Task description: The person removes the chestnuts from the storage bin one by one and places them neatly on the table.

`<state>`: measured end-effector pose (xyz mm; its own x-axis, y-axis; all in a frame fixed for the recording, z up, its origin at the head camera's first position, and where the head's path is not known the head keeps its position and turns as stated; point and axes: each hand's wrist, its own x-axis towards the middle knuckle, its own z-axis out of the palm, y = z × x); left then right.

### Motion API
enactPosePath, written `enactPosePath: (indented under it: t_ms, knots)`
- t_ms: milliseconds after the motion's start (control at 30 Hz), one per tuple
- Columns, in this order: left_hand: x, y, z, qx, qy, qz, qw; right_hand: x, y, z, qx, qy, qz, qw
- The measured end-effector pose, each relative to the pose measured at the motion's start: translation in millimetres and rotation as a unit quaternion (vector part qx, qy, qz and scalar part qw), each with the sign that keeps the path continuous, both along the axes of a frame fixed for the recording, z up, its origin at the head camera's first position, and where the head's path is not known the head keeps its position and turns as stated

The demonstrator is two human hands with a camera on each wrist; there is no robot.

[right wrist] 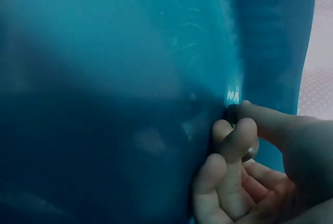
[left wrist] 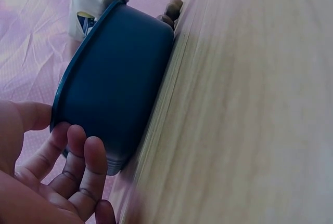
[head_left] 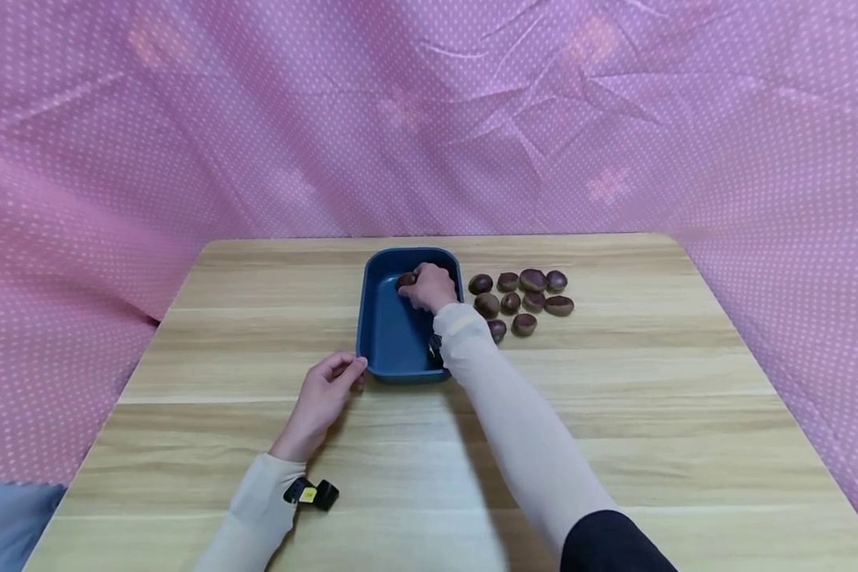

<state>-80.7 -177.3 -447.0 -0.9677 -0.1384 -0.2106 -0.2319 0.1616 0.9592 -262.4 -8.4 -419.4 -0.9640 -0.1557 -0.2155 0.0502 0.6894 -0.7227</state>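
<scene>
A deep blue rectangular tray [head_left: 393,338] stands on the table. At its near left corner my left hand [head_left: 326,395] pinches the rim, thumb on the rim and fingertips against the outer wall [left wrist: 112,78] in the left wrist view. My right hand [head_left: 431,287] reaches down inside the tray toward its far end. Between its thumb and fingers it holds a brown chestnut [head_left: 405,280], mostly hidden by the fingers in the right wrist view, close to the tray's floor.
Several loose chestnuts [head_left: 532,280] lie in a group just right of the tray. The light wooden table [head_left: 672,413] carries everything. A pink dotted cloth [head_left: 429,143] hangs behind and around the table. The right forearm [head_left: 522,421] passes over the tray's near right corner.
</scene>
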Motion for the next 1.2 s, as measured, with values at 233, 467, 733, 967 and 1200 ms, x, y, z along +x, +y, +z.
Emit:
enactPosePath:
  t_ms: [233, 467, 733, 967, 1200]
  knots:
    - [-1.7, -0.5, 0.3, -0.008, -0.003, 0.001, 1.0, 3.0, 4, 3.0, -0.045, -0.016, 0.013, 0.9988]
    - [-0.8, 1.3, 0.2, -0.008, -0.005, 0.003, 0.9999, -2.5, 8, 3.0, -0.087, -0.044, 0.019, 0.9951]
    - [-1.4, 1.0, 0.2, -0.004, 0.0, 0.003, 1.0, 5.4, 20, 28.8, -0.162, -0.033, 0.035, 0.9857]
    - [-1.5, 0.7, -1.3, -0.005, 0.004, 0.006, 1.0, 24.3, 47, 48.6, -0.217, -0.023, 0.038, 0.9751]
    - [-1.8, 1.5, -0.4, -0.006, -0.01, 0.005, 0.9999, 40.1, 97, 56.8, -0.19, 0.014, 0.021, 0.9814]
